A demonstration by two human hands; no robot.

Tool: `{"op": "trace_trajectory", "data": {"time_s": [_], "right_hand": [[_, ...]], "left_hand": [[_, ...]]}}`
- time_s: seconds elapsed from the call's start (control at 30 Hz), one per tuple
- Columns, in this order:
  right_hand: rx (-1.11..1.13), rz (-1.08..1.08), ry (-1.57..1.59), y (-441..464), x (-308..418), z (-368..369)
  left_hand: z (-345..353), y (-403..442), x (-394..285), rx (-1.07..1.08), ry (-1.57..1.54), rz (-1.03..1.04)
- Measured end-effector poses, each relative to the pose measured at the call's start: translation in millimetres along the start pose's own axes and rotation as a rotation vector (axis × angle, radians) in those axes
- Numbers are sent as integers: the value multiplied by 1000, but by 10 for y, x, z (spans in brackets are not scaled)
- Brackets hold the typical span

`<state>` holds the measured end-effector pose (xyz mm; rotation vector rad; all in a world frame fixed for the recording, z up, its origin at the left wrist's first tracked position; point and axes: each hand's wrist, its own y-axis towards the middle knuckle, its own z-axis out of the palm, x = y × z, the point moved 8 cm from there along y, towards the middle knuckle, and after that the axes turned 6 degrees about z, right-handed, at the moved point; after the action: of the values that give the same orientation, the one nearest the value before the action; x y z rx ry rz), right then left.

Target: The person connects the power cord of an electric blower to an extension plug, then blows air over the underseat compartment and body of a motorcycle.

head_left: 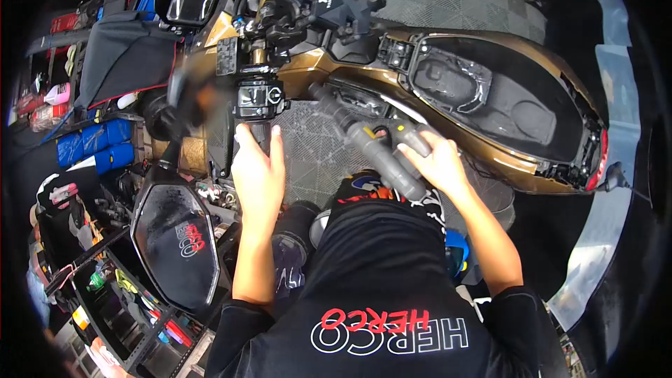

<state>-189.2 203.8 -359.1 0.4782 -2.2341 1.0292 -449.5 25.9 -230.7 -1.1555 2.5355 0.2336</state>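
Observation:
My left hand [259,157] is closed around the black handlebar grip [260,129], just below the switch housing [259,98] of a gold and black scooter [308,70]. In my right hand [435,161] is a dark grey power tool [381,157], held by its handle. The tool's long narrow end points up and left, over the patterned floor mat, between the handlebar and the scooter body. The scooter's seat opening shows the bare storage compartment [483,91].
A mirror [178,245] stands at lower left, beside a cart [126,308] full of tools and bottles. Blue packs [94,145] and a dark grey bag [129,59] lie at the left. Something orange and black is blurred left of the handlebar.

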Motion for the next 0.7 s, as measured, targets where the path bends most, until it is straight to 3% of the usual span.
{"op": "trace_trajectory", "data": {"time_s": [0.07, 0.13, 0.27, 0.33, 0.37, 0.4, 0.6, 0.7], "right_hand": [[-160, -20, 9, 22, -69, -21], [-173, 38, 58, 48, -88, -55], [-224, -141, -37, 47, -43, -8], [-20, -86, -26, 33, 9, 133], [-69, -122, -74, -15, 58, 178], [21, -49, -74, -51, 126, 199], [-22, -17, 154, 26, 15, 338], [-308, -121, 149, 153, 10, 133]], "left_hand": [[-23, -1, -32, -50, 73, 68], [-18, -10, -18, -46, 11, 62], [-19, -2, -20, -38, 23, 55], [-12, -2, -18, -9, -22, 21], [-5, -3, -16, -9, -13, 22], [-1, -8, -8, -11, -2, 21], [4, -14, 1, -8, 12, 11], [7, -19, -6, 10, -47, -6]]}}
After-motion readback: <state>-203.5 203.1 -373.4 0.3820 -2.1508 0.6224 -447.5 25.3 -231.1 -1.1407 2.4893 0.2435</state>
